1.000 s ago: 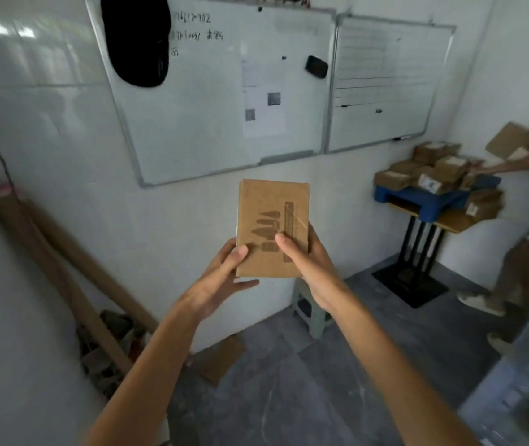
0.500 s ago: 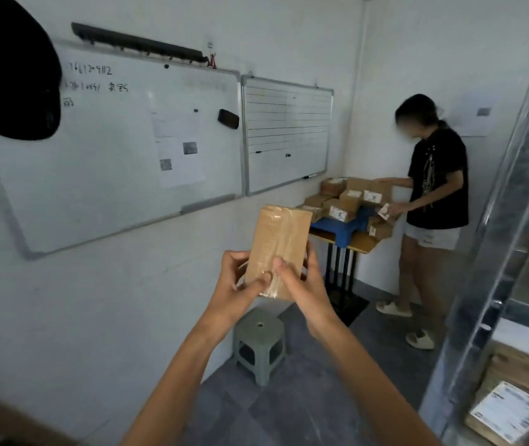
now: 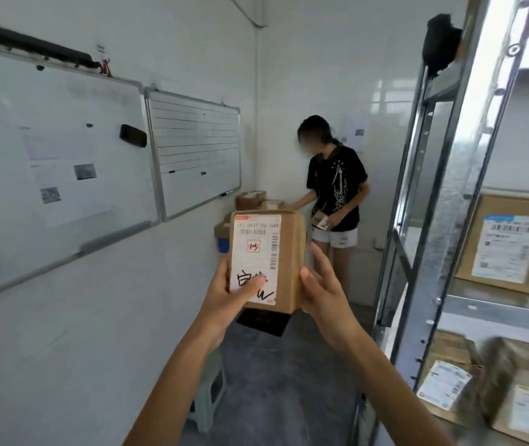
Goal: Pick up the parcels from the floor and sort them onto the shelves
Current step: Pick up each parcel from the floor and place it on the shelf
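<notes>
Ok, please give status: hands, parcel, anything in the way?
Left hand, right hand: both gripping labelled parcel, label facing camera. Metal shelves at right. Another person stands ahead.

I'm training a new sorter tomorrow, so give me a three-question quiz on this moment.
1. True or false: the parcel is held by both the left hand and the right hand.
2. On which side of the view does the metal shelf rack stand? A left, B right, C centre.
3. Fill in: the parcel's white label faces the ____.
Key: 1 true; 2 B; 3 camera.
</notes>
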`<control>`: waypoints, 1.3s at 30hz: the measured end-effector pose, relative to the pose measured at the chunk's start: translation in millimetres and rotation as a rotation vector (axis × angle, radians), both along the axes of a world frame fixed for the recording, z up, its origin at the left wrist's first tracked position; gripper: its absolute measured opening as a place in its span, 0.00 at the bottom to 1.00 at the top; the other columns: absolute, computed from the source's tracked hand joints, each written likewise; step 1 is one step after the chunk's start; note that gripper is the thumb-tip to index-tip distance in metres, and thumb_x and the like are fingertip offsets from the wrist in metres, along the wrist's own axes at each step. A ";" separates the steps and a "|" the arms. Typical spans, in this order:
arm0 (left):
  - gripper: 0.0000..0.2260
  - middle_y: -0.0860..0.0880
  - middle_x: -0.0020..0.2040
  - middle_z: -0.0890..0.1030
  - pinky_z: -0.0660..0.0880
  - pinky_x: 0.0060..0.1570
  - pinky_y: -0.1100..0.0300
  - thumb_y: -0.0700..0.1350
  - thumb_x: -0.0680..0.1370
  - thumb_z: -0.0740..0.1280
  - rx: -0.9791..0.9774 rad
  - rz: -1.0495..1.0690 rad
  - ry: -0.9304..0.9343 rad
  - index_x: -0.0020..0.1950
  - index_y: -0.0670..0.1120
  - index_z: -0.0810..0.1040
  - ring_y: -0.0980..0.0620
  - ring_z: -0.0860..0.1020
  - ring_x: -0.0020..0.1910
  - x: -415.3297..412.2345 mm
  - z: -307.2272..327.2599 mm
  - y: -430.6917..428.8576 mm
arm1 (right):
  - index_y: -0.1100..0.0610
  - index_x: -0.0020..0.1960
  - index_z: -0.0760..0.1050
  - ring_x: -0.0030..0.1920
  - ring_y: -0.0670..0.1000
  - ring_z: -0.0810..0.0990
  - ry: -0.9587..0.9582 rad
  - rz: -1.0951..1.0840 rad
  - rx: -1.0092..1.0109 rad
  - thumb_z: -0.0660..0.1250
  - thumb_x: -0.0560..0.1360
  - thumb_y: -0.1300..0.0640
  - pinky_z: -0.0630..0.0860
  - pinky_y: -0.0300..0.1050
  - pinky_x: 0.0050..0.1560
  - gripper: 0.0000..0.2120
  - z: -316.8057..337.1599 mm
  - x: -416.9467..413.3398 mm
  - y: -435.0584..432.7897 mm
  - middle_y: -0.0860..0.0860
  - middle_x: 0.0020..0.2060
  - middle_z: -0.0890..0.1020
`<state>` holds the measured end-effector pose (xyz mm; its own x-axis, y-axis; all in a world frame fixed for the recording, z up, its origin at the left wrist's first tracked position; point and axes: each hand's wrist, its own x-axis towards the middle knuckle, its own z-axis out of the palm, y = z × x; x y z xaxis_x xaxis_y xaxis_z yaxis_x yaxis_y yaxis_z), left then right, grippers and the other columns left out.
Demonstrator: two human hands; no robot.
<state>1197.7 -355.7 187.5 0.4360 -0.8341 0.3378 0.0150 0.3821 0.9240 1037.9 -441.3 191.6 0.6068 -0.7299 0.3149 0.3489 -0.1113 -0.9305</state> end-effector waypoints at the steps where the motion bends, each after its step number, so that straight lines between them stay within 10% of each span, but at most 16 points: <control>1: 0.31 0.55 0.53 0.83 0.80 0.40 0.62 0.56 0.59 0.78 -0.001 0.015 -0.015 0.59 0.62 0.72 0.55 0.82 0.51 -2.1 0.3 -5.6 | 0.43 0.75 0.52 0.62 0.50 0.77 0.027 -0.088 -0.055 0.59 0.78 0.52 0.75 0.57 0.62 0.29 -0.7 -0.1 0.4 0.51 0.66 0.74; 4: 0.36 0.55 0.55 0.81 0.81 0.42 0.58 0.48 0.63 0.79 -0.007 0.008 -0.052 0.67 0.57 0.67 0.56 0.81 0.53 -13.3 -1.5 -20.0 | 0.39 0.75 0.47 0.60 0.40 0.77 0.064 -0.153 -0.191 0.60 0.74 0.46 0.77 0.41 0.59 0.34 -3.4 -4.5 1.8 0.44 0.65 0.72; 20: 0.13 0.46 0.57 0.79 0.79 0.39 0.63 0.55 0.76 0.62 -0.048 -0.085 -0.142 0.58 0.54 0.76 0.53 0.82 0.50 -77.4 -18.8 -47.9 | 0.39 0.76 0.47 0.70 0.49 0.69 0.084 -0.376 -0.178 0.59 0.75 0.48 0.73 0.56 0.65 0.33 -21.0 -80.2 13.5 0.49 0.74 0.62; 39: 0.06 0.41 0.47 0.74 0.79 0.42 0.60 0.41 0.78 0.63 -0.106 -0.210 -0.251 0.45 0.47 0.79 0.56 0.79 0.44 -191.7 -22.3 -79.1 | 0.41 0.74 0.53 0.61 0.44 0.78 0.122 -0.622 -0.190 0.60 0.76 0.50 0.80 0.39 0.49 0.29 -28.8 -205.7 21.1 0.35 0.57 0.78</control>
